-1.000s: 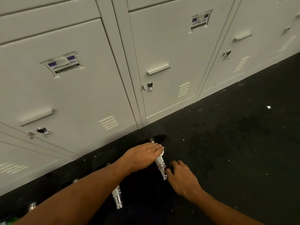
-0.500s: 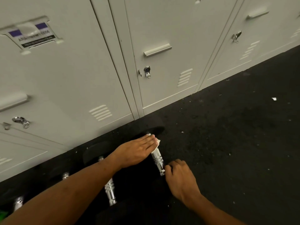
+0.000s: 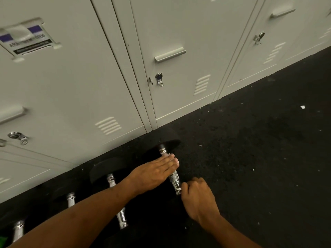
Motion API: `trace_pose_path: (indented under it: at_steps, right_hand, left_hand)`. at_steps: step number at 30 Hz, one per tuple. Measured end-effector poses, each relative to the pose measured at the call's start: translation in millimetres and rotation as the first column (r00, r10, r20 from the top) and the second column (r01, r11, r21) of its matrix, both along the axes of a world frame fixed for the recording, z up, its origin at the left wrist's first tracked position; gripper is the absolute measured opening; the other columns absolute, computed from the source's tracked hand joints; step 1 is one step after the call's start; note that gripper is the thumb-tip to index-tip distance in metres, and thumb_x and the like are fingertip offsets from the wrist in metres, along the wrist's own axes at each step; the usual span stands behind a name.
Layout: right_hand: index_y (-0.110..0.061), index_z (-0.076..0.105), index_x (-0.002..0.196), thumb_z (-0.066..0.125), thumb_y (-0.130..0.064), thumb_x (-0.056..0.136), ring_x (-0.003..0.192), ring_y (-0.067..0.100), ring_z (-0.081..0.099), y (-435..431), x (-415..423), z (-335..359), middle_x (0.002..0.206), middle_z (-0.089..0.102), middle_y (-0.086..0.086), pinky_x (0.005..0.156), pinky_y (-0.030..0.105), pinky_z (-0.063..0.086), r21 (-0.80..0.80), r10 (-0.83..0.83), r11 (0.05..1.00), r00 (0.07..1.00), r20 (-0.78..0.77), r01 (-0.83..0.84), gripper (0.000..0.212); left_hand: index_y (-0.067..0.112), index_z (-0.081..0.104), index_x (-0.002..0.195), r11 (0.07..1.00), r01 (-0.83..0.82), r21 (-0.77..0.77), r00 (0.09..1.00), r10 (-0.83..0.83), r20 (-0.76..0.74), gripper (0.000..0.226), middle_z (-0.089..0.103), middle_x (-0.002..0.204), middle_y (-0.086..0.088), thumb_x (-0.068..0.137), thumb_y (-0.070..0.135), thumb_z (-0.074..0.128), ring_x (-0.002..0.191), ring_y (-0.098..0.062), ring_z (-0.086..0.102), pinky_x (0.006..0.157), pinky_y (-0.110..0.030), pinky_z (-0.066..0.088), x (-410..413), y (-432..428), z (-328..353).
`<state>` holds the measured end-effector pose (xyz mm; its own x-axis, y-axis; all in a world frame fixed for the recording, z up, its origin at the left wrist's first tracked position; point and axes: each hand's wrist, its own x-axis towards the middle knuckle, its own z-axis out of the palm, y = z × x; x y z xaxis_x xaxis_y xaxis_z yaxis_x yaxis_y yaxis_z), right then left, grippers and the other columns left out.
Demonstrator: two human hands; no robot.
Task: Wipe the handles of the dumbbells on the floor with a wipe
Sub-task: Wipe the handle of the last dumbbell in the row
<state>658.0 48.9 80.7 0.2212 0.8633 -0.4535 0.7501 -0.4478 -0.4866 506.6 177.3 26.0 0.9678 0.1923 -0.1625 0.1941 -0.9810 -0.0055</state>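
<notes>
Item: dumbbells (image 3: 107,168), four handles visible, in a row on the floor (image 3: 250,158) along the lockers (image 3: 71,86). Rightmost handle (image 3: 174,179): in work. Left grip (image 3: 154,174) lies flat with fingers straight, pressing across it. A pale edge at the fingertips is likely the wipe (image 3: 177,162). Right grip (image 3: 198,199), fingers curled, sits at the handle's near end; what it holds cannot be told. Remaining handles (image 3: 121,219), to the left: no hand on them, and whether they are wiped is unknown. Task judged partway.

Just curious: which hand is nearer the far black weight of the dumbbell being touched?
Left. The left hand lies across the handle just short of that weight; right hand is at the near end.
</notes>
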Motion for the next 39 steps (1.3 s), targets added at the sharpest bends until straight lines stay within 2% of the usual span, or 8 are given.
trace_pose_path:
  at_steps: [3,9,17,23,27,33,36,39]
  right_hand:
    - [-0.022,0.062,0.074,0.029,-0.034,0.096,0.085,0.01,0.05,-1,0,-11,0.086,0.061,0.0,0.089,0.029,0.044,-0.005,-0.04,0.999,0.999,0.019,0.04,0.041]
    - [-0.013,0.065,0.086,0.031,-0.032,0.097,0.089,0.011,0.052,-2,0,-10,0.09,0.059,0.001,0.085,0.027,0.045,0.037,-0.11,0.993,0.993,0.041,0.109,0.041]
    - [-0.016,0.064,0.077,0.03,-0.032,0.097,0.085,0.011,0.051,-3,-2,-15,0.085,0.059,0.001,0.083,0.03,0.046,0.031,-0.081,0.996,0.996,0.022,0.08,0.043]
    - [-0.017,0.06,0.07,0.029,-0.033,0.097,0.082,0.008,0.047,-5,0,-18,0.08,0.055,-0.002,0.08,0.029,0.045,0.035,-0.08,0.996,0.997,-0.012,0.081,0.044]
    - [-0.017,0.061,0.071,0.03,-0.034,0.096,0.082,0.007,0.046,-5,1,-20,0.08,0.054,-0.003,0.078,0.027,0.045,0.043,-0.081,0.996,0.997,-0.018,0.082,0.043]
    - [-0.022,0.057,0.065,0.032,-0.034,0.095,0.079,0.006,0.047,-7,0,-23,0.076,0.052,-0.005,0.078,0.026,0.044,0.065,-0.083,0.994,0.996,-0.023,0.084,0.041]
    - [-0.02,0.059,0.067,0.032,-0.034,0.096,0.082,0.007,0.048,-6,0,-24,0.079,0.054,-0.004,0.08,0.026,0.043,0.083,-0.098,0.992,0.995,-0.004,0.098,0.042]
    - [-0.021,0.059,0.07,0.031,-0.035,0.097,0.082,0.007,0.048,-5,0,-24,0.079,0.053,-0.004,0.08,0.026,0.044,0.09,-0.092,0.992,0.996,0.019,0.09,0.041]
  left_hand:
    - [0.007,0.039,0.145,0.998,0.064,-0.026,0.996,-0.062,0.061,0.056,0.043,0.149,-0.012,0.091,0.013,0.05,0.141,-0.023,0.035,0.117,-0.036,0.023,2,-15,-4]
    - [0.007,0.052,0.137,0.982,0.188,-0.031,0.978,-0.185,0.095,0.05,0.054,0.141,-0.008,0.09,0.022,0.061,0.135,-0.016,0.045,0.115,-0.031,0.027,6,-35,-7]
    - [0.007,0.034,0.147,0.963,0.267,-0.023,0.963,-0.268,-0.021,0.058,0.039,0.152,-0.011,0.095,0.015,0.058,0.143,-0.022,0.031,0.116,-0.038,0.03,3,2,-1]
    - [0.001,0.016,0.152,0.97,0.187,0.158,0.981,-0.176,-0.085,0.062,0.024,0.157,-0.02,0.099,0.013,0.048,0.147,-0.03,0.018,0.12,-0.04,0.013,8,42,1]
    - [0.001,0.009,0.152,0.988,0.044,0.146,0.993,-0.028,-0.113,0.065,0.015,0.159,-0.02,0.1,0.01,0.045,0.149,-0.03,0.012,0.122,-0.04,0.01,9,22,-1]
    - [0.005,0.041,0.144,1.0,-0.016,-0.006,0.998,0.016,0.061,0.058,0.045,0.147,-0.014,0.089,0.009,0.057,0.14,-0.025,0.038,0.115,-0.039,0.032,0,-22,-4]
    - [0.006,0.046,0.141,0.997,0.079,-0.019,0.994,-0.077,0.074,0.05,0.048,0.146,-0.011,0.092,0.014,0.043,0.139,-0.021,0.04,0.117,-0.037,0.024,2,-39,-5]
    - [0.008,0.049,0.139,0.988,0.151,-0.018,0.985,-0.149,0.089,0.053,0.05,0.144,-0.008,0.089,0.018,0.059,0.138,-0.018,0.041,0.117,-0.035,0.022,3,-39,-3]
